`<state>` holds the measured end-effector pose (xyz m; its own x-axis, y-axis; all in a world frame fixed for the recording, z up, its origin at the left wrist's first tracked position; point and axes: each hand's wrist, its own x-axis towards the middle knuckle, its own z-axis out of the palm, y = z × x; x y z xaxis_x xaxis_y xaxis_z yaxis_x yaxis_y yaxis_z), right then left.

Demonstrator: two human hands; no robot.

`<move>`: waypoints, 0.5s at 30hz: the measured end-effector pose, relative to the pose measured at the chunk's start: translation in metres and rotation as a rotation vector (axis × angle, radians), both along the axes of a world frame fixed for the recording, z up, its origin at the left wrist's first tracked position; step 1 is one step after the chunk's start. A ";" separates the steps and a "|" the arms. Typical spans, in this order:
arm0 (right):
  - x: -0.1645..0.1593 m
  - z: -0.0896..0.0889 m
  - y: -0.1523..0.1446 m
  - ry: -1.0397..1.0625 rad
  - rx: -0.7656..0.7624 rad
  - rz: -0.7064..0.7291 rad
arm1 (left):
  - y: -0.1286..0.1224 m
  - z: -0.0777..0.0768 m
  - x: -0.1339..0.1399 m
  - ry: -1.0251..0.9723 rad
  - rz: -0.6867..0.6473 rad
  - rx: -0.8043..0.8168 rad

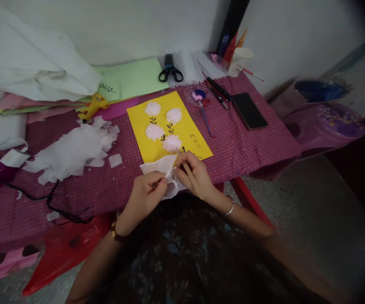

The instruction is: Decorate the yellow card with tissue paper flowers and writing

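My left hand (147,192) is closed, thumb and fingertips pinching a piece of thin white tissue paper (160,164). Close beside it, my right hand (199,175) is closed round a flat wooden stick (190,174), and its fingertips also touch the white paper. The paper is crumpled and partly curled between the hands; its exact shape there is hidden. Just beyond lies a yellow sheet (141,139) bearing several pale pink tissue flowers (171,142), dark painted leaves and handwriting. To its left is a loose pile of white tissue squares (71,150).
A yellow glue gun (93,106) lies behind the pile. At the back are black scissors (170,69), coloured paper and a white cup (241,57). A paint palette (198,96), brush, pens and a phone (249,110) lie right. A black cable (52,202) crosses the left side.
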<state>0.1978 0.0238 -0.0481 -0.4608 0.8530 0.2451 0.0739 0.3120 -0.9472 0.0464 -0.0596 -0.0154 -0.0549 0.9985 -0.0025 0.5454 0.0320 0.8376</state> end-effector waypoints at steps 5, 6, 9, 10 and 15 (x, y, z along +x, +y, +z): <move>0.000 -0.001 -0.005 -0.045 -0.013 0.033 | 0.003 -0.005 0.001 -0.028 0.063 0.018; 0.000 -0.002 -0.006 -0.046 -0.003 0.048 | 0.004 -0.005 0.001 -0.037 0.078 0.027; 0.001 -0.004 -0.008 -0.049 0.041 0.086 | 0.004 -0.006 0.003 -0.060 0.107 0.036; 0.001 -0.004 -0.008 -0.055 0.051 0.092 | 0.004 -0.006 0.003 -0.070 0.111 0.037; 0.002 -0.004 -0.009 -0.098 0.080 0.092 | 0.004 -0.007 0.003 -0.055 0.100 0.058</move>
<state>0.1994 0.0150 -0.0519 -0.5614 0.7853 0.2609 0.1318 0.3961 -0.9087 0.0498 -0.0553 -0.0226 -0.1558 0.9865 0.0494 0.4951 0.0348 0.8682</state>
